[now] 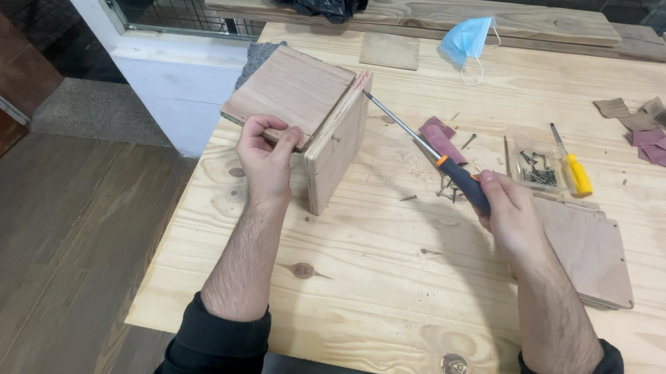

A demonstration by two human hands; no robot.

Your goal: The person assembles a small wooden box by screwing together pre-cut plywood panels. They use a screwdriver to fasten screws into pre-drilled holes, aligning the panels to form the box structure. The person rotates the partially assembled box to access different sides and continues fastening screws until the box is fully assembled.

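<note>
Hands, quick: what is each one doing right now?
Left hand: closed, gripping the edge of the wooden box.
Right hand: closed around the screwdriver, its tip at the box's top corner.

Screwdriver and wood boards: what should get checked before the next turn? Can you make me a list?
1. Right hand grips the screwdriver handle: ok.
2. Screwdriver tip meets the upright board near its top edge: ok.
3. Tip seated in a screw head: cannot tell.
4. Left hand steadies the flat board: ok.
5. Left fingers away from the tip: ok.
6. Loose screws on the table under the shaft: not ok.
</note>
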